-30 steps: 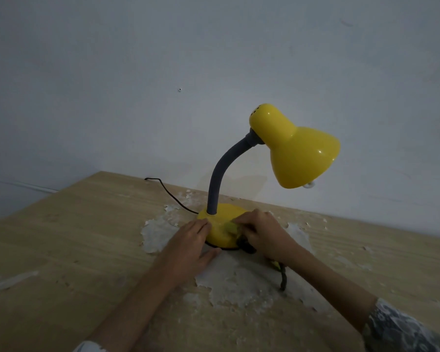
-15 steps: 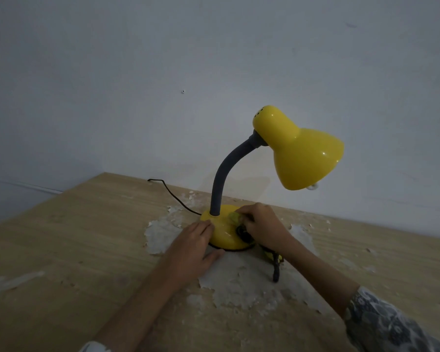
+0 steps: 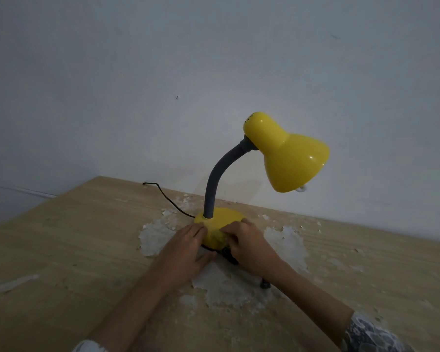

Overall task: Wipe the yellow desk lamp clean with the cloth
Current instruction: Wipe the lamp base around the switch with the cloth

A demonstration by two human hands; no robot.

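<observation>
The yellow desk lamp stands on the wooden table with its shade [image 3: 290, 158] up at the right, a grey bendy neck [image 3: 215, 181] and a round yellow base [image 3: 221, 219]. My left hand [image 3: 186, 247] lies flat against the base's near left side, steadying it. My right hand [image 3: 249, 243] presses a yellowish cloth [image 3: 217, 237] onto the front of the base; only a small bit of cloth shows between my hands. A dark part [image 3: 229, 255] of the lamp or cloth peeks out under my right hand.
The wooden table [image 3: 61, 250] has peeled white patches [image 3: 224, 285] around the lamp. The lamp's black cord [image 3: 167, 196] runs back left to the wall. A small dark piece [image 3: 264, 284] shows under my right forearm. The wall stands close behind the table.
My right hand has slid with the cloth from the top right of the base toward its near front. My left hand has stayed on the base's left side.
</observation>
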